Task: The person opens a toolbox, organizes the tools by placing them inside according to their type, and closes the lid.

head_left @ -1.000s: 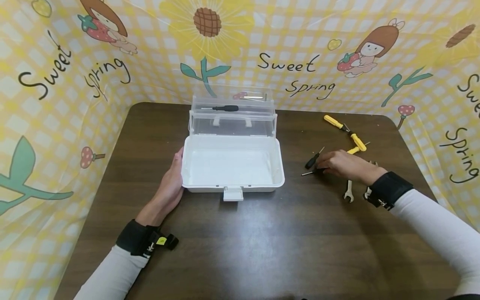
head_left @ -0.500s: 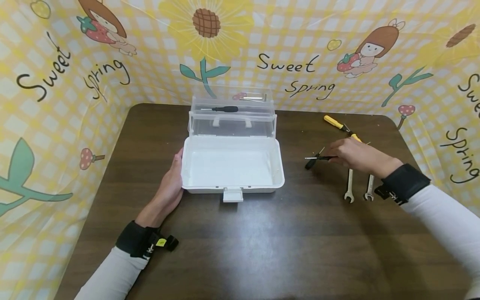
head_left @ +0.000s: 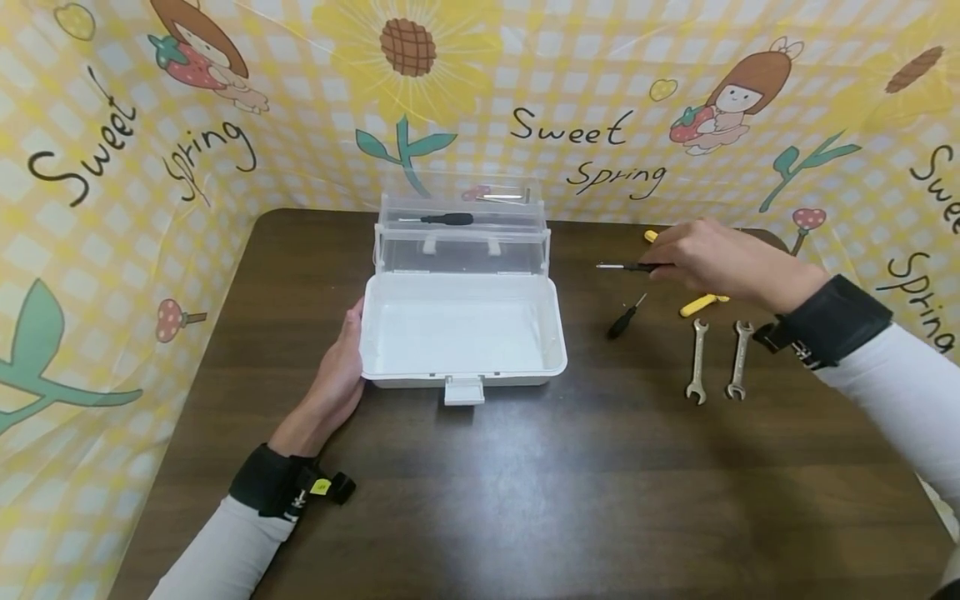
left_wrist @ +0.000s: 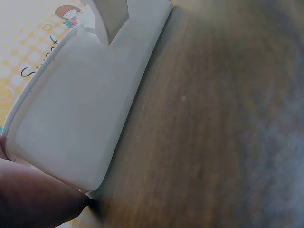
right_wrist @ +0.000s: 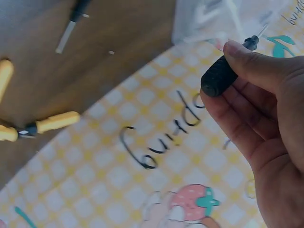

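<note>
My right hand (head_left: 708, 258) pinches a small black-handled screwdriver (head_left: 611, 267) between thumb and fingers, raised over the table's back right. In the right wrist view, its ribbed black handle (right_wrist: 219, 76) shows at the fingertips, shank pointing away. My left hand (head_left: 333, 367) rests along the left side of a white toolbox (head_left: 465, 379) whose lid is up; part of that hand is hidden by the box wall. In the left wrist view, a finger (left_wrist: 40, 194) touches the box's corner. A second black screwdriver (head_left: 622, 321) lies on the table below my right hand.
Two open-ended wrenches (head_left: 697, 362) lie side by side at the right. Yellow-handled tools (head_left: 703, 305) lie partly hidden behind my right hand. The box's raised clear tray holds another black screwdriver (head_left: 448, 219). A patterned cloth (head_left: 480, 100) walls the table's back and sides.
My right hand has lifted the black screwdriver from beside the other one and carried it up, back and slightly right, uncovering the wrenches. My left hand has stayed on the box.
</note>
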Available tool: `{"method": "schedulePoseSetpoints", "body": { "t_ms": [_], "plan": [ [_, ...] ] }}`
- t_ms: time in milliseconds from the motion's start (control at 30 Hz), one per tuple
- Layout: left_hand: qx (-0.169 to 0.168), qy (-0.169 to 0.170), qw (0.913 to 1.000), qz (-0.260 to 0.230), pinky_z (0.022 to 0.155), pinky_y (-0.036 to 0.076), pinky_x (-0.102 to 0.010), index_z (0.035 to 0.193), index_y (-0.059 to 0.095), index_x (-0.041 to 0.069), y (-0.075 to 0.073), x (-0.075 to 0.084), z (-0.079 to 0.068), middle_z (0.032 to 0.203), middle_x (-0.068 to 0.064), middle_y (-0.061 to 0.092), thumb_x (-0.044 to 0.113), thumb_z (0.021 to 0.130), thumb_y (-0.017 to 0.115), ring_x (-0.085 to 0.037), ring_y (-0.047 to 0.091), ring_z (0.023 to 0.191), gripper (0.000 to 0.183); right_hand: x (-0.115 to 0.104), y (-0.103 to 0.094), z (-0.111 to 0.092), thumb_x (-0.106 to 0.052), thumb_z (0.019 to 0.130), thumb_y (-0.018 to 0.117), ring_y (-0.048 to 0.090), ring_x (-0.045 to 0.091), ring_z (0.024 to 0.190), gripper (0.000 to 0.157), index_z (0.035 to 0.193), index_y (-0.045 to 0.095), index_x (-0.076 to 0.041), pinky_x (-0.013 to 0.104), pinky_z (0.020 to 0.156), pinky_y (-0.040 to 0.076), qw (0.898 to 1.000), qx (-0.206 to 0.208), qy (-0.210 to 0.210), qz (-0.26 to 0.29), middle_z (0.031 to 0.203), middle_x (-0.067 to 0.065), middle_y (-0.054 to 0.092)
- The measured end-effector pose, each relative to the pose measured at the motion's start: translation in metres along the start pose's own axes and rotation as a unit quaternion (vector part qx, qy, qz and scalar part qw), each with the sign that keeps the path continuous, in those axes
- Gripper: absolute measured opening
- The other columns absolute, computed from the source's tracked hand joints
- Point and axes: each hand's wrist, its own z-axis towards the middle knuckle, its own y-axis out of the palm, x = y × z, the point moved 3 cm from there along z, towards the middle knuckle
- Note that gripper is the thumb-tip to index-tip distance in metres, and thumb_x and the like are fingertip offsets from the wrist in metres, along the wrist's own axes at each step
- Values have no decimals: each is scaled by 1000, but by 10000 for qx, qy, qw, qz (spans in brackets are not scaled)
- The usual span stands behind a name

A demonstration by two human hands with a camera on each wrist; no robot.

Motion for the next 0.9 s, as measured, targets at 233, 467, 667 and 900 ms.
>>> {"method": "schedulePoseSetpoints", "body": {
  "t_ms": [233, 467, 667, 900],
  "plan": [
    [31, -12, 10000, 60, 119, 12, -39, 158, 6, 37, 0, 0, 0, 165, 14, 5, 62, 99, 19, -6, 9, 147, 66, 0, -18, 30, -1, 81, 73, 64, 14, 67, 11, 92, 74, 0, 35, 54, 53, 9995, 157, -282, 63, 82, 6, 70],
    [20, -30, 10000, 58, 119, 13, -39, 158, 6, 37, 0, -1, 1, 165, 14, 6, 61, 99, 19, -6, 10, 147, 65, 1, -32, 55, -6, 88, 69, 65, 13, 72, 10, 95, 74, -1, 34, 59, 53, 9999, 48, -58, 94, 85, 6, 72],
    [17, 21, 10000, 3, 119, 14, -41, 158, 7, 38, -1, 0, 1, 165, 14, 7, 60, 100, 19, -7, 10, 147, 64, 1, -45, 79, -10, 89, 69, 64, 13, 66, 12, 94, 76, -2, 32, 57, 50, 9998, 170, 44, -35, 83, 6, 73],
    [-35, 41, 10000, 0, 119, 14, -40, 159, 7, 36, 1, 0, 1, 165, 14, 7, 58, 101, 18, -7, 10, 147, 63, 2, -47, 107, -11, 87, 71, 67, 23, 67, 18, 98, 76, 2, 40, 59, 53, 9994, -69, 177, -293, 83, 14, 73]
  ]
}}
